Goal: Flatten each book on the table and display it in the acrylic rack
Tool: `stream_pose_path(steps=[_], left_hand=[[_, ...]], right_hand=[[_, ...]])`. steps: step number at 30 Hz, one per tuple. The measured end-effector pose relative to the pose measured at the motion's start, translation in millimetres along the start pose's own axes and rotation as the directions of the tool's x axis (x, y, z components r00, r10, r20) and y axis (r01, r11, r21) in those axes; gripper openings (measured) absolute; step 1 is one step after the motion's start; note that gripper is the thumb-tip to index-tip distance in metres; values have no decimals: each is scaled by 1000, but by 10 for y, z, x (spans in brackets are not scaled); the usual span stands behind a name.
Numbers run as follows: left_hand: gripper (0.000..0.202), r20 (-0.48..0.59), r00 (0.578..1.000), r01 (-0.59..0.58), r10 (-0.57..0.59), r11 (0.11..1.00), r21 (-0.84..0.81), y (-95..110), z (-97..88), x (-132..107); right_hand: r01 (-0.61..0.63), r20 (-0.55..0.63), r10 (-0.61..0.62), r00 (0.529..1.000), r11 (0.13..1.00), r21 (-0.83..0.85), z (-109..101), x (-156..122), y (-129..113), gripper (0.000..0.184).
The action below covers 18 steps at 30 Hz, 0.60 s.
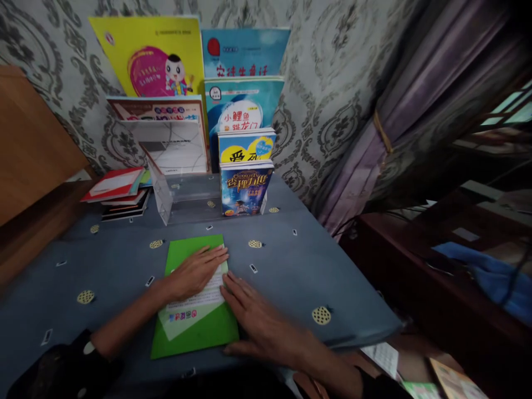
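matt grey cloth (291, 260) covers the table; green paper book (195, 327) looks smooth; clear glossy plastic stand (166, 194); glossy book covers (245, 188).

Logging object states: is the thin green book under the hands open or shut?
Shut. The thin green book lies flat, cover up, no pages showing; left hand rests on it, right hand touches its edge.

Dim indoor light; faint daylight enters at the window (513, 108) far right. The green booklet (205, 333) is sharp, while edges bend, darken and blur.
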<state>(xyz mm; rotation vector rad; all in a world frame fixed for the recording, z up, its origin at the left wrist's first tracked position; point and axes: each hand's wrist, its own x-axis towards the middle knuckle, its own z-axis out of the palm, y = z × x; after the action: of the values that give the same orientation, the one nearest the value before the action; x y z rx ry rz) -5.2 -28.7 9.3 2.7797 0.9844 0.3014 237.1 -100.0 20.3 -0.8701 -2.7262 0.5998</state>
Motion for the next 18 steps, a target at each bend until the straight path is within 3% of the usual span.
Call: stream_pose_path(steps=[6, 18], left_hand=[[49, -4, 1000, 27, -27, 1000, 13, -88, -5, 62], [48, -52, 999, 14, -13, 1000, 15, -500, -57, 263]], right_hand=[[-4, -12, 4, 1000, 1000, 2, -9, 71, 81, 96], [-16, -14, 16, 1000, 999, 38, -146, 382, 296, 85]])
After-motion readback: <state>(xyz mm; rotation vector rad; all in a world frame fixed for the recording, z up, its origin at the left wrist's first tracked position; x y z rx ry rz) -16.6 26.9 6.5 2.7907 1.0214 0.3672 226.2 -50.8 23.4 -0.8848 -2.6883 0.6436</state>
